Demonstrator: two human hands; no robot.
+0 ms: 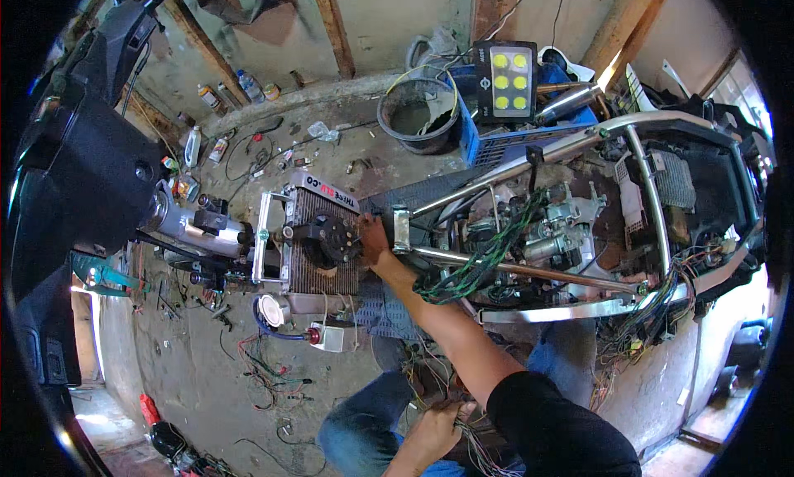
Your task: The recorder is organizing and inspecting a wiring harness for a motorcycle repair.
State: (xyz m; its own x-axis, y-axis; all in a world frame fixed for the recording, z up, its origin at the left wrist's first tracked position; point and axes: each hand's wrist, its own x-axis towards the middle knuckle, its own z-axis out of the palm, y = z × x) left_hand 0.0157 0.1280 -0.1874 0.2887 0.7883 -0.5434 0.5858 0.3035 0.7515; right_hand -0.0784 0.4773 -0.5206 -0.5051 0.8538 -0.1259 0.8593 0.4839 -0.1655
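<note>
One hand (435, 434) around thin wires (481, 449)

The right hand (374, 239) is at the edge of the radiator (322, 207), near the metal frame (571, 277); the left hand (436, 434) grips wires (481, 449).

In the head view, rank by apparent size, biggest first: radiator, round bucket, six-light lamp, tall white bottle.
1. Radiator
2. Round bucket and six-light lamp: too alike to rank
3. Tall white bottle
</note>
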